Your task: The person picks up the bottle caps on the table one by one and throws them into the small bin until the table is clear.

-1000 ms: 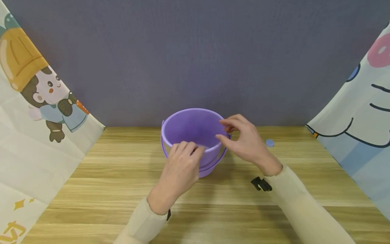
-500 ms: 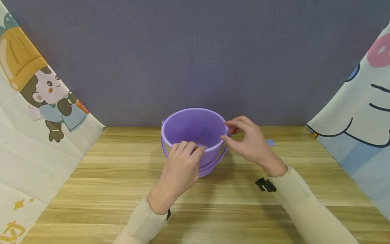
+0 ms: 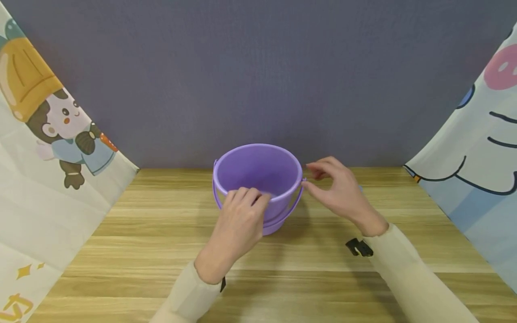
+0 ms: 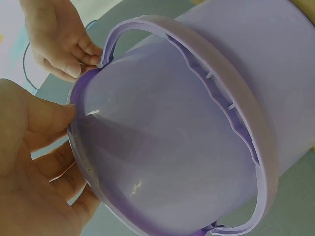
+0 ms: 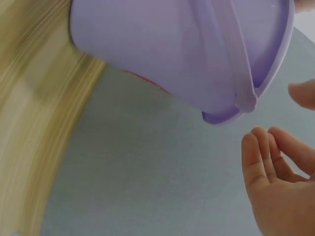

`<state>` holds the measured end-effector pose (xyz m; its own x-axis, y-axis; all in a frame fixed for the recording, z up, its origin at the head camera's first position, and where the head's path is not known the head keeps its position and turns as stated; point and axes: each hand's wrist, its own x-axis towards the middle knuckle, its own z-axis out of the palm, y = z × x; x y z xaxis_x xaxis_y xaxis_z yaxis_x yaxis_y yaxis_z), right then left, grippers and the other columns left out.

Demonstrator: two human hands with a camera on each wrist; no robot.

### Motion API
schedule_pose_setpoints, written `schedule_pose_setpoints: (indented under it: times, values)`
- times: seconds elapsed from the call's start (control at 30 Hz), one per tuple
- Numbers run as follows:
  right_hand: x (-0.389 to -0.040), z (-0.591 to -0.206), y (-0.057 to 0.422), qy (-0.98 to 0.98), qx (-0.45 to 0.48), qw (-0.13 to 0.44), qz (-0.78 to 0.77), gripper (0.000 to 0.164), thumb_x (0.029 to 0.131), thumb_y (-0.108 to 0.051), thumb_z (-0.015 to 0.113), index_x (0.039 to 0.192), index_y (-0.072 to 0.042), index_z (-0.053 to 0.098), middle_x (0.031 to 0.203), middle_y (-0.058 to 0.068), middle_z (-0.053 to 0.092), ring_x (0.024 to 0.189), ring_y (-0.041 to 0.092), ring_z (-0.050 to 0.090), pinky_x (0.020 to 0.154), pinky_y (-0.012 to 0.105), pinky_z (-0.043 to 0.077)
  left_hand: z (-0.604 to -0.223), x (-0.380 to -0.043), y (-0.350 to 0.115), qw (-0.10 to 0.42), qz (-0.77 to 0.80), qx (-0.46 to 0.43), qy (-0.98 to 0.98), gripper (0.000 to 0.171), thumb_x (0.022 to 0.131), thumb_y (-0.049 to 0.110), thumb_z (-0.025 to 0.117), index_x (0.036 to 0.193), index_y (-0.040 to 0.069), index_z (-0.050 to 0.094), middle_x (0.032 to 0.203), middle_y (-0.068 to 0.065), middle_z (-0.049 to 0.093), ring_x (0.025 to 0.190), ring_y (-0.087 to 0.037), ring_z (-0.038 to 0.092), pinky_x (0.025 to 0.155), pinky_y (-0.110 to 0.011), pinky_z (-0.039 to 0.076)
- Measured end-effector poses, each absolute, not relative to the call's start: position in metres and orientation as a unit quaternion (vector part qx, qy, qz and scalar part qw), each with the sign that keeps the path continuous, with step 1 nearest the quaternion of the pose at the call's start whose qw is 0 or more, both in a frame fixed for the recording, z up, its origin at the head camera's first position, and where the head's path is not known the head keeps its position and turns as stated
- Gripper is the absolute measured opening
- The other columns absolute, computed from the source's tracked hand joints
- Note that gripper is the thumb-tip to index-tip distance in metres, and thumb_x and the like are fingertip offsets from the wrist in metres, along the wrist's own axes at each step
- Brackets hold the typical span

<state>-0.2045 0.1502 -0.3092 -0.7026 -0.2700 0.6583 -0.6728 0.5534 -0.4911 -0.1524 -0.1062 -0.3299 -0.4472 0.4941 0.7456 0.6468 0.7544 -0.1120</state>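
A purple plastic bucket (image 3: 278,207) stands upright on the table, its mouth facing up. Its handle (image 4: 236,88) hangs down along the near side. My left hand (image 3: 240,222) grips the near rim, thumb on the outer wall and fingers over the inside, as the left wrist view shows. At the bucket's right, my right hand (image 3: 340,193) is held with fingers and thumb apart, holding nothing. In the right wrist view, its fingertips (image 5: 251,142) are a short gap away from the rim and the handle's hinge end (image 5: 247,102).
The wood-grain table (image 3: 133,251) ends at a dark grey panel (image 3: 258,80) right behind the bucket. A sliver of a small blue disc (image 3: 361,188) shows past the right hand. Printed cloths hang at left (image 3: 24,179) and right (image 3: 476,179).
My right hand has drawn off to the right, away from the bucket's right rim, now hiding most of the blue disc. The left hand and the bucket have stayed in place.
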Motion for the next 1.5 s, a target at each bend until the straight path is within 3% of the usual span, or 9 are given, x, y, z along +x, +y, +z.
schedule_pose_setpoints:
  times: [0.2, 0.67, 1.0, 1.17, 1.27, 1.5]
  values:
    - [-0.206, -0.312, 0.157, -0.847, 0.269, 0.269, 0.372, 0.041, 0.081, -0.011, 0.083, 0.117, 0.004, 0.070, 0.108, 0.012, 0.065, 0.093, 0.022, 0.065, 0.088, 0.029, 0.052, -0.330, -0.152, -0.106, 0.399, -0.096, -0.338, -0.847, 0.028, 0.081, -0.002, 0.065, 0.106, 0.008, 0.072, 0.096, -0.006, 0.067, 0.089, -0.027, 0.060, 0.077, -0.039, 0.045]
    - [-0.205, -0.316, 0.167, -0.862, 0.241, 0.256, 0.367, 0.038, 0.084, -0.010, 0.079, 0.118, 0.005, 0.069, 0.110, 0.015, 0.065, 0.094, 0.028, 0.066, 0.086, 0.044, 0.052, -0.330, -0.151, -0.107, 0.402, -0.094, -0.335, -0.847, 0.028, 0.081, -0.003, 0.066, 0.106, 0.008, 0.072, 0.096, -0.006, 0.067, 0.089, -0.027, 0.060, 0.077, -0.038, 0.045]
    - [-0.208, -0.322, 0.178, -0.871, 0.225, 0.241, 0.364, 0.038, 0.086, -0.011, 0.078, 0.118, 0.006, 0.068, 0.110, 0.016, 0.063, 0.095, 0.029, 0.065, 0.088, 0.035, 0.053, -0.329, -0.151, -0.107, 0.401, -0.094, -0.336, -0.847, 0.027, 0.082, -0.002, 0.065, 0.106, 0.008, 0.072, 0.096, -0.006, 0.067, 0.089, -0.027, 0.060, 0.077, -0.038, 0.045]
    - [-0.210, -0.326, 0.183, -0.869, 0.220, 0.251, 0.366, 0.036, 0.085, -0.010, 0.078, 0.116, 0.007, 0.069, 0.108, 0.018, 0.064, 0.092, 0.029, 0.066, 0.084, 0.017, 0.049, -0.329, -0.151, -0.107, 0.401, -0.097, -0.337, -0.846, 0.027, 0.082, -0.002, 0.066, 0.106, 0.008, 0.072, 0.096, -0.006, 0.067, 0.089, -0.027, 0.060, 0.077, -0.039, 0.045]
    - [-0.210, -0.326, 0.185, -0.868, 0.219, 0.253, 0.367, 0.036, 0.085, -0.009, 0.078, 0.115, 0.008, 0.069, 0.106, 0.018, 0.064, 0.091, 0.030, 0.066, 0.083, 0.013, 0.047, -0.329, -0.151, -0.107, 0.401, -0.096, -0.337, -0.846, 0.027, 0.082, -0.002, 0.066, 0.106, 0.008, 0.072, 0.097, -0.006, 0.067, 0.089, -0.027, 0.060, 0.077, -0.039, 0.045]
    - [-0.208, -0.325, 0.191, -0.877, 0.207, 0.237, 0.363, 0.038, 0.088, -0.013, 0.077, 0.119, 0.007, 0.068, 0.111, 0.017, 0.063, 0.095, 0.032, 0.066, 0.086, 0.027, 0.052, -0.330, -0.151, -0.107, 0.402, -0.095, -0.336, -0.847, 0.027, 0.081, -0.002, 0.066, 0.106, 0.008, 0.072, 0.097, -0.006, 0.067, 0.088, -0.027, 0.060, 0.077, -0.039, 0.045]
